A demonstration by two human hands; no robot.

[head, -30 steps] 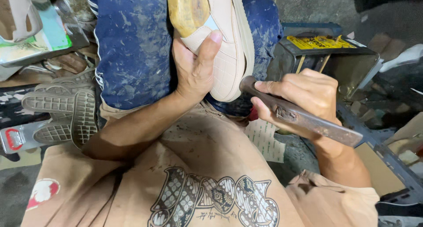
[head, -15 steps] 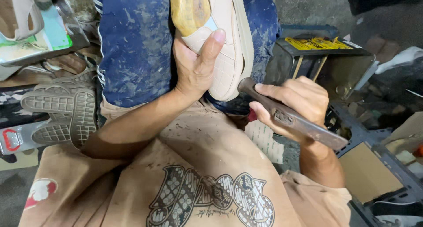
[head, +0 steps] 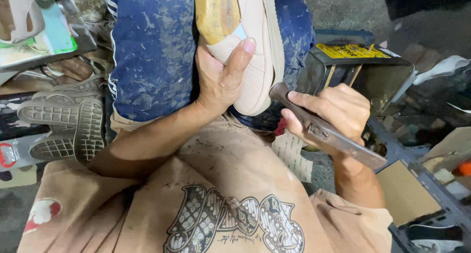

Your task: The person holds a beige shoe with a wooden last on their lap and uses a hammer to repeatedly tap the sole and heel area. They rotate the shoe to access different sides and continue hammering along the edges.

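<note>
I am sitting with my knees [head: 152,52] up, in blue, glue-speckled trousers, and the shoe [head: 255,47] is wedged between them with its beige upper turned toward me. My left hand [head: 221,79] is pressing it in place: the thumb is lying flat on the quilted side panel, the other fingers are wrapping round behind where I cannot see them, so they are clamped on the shoe. My right hand [head: 336,110] is gripping the tool [head: 326,133], a dark metal bar like a hammer or a pincer, fingers closed tight round its shaft, its rounded head lying just beside the shoe's sole edge, near the heel or toe end, I cannot tell which.

As I judge it, the upper is already sitting on its pale sole along the right edge, with the yellowish last or lining showing at the far end. The seam near the tool head seems to be what I am working on; the rest of the edge may remain.

To the left, grey soles [head: 64,123] are lying treads up. Far right, a dark tin [head: 363,71] is standing open.
</note>
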